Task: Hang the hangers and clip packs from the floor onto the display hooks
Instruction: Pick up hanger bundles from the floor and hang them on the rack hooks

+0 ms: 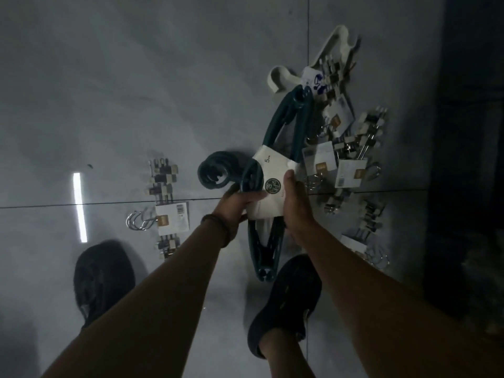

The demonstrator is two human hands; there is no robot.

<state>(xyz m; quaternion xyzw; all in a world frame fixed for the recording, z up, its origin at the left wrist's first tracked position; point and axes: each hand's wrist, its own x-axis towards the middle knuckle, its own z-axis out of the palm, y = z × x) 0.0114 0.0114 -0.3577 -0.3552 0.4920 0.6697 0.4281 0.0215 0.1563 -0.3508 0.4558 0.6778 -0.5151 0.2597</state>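
A bundle of dark teal hangers (285,124) wrapped in a white paper band (268,170) is held above the grey tiled floor. My left hand (237,201) grips the bundle near its hook end, fingers curled around the hangers and the band. My right hand (296,197) holds the band's right side, thumb on the paper. A white hanger pack (283,77) lies on the floor behind. One clip pack (170,214) with metal hooks lies at the left. Several more clip packs (349,165) are piled at the right.
Both my dark shoes stand on the floor, the left (102,276) and the right (286,301), the right one just under the hanger bundle. A dark fixture (469,159) fills the right edge. A ceiling light reflection (80,207) glares on the tile at left.
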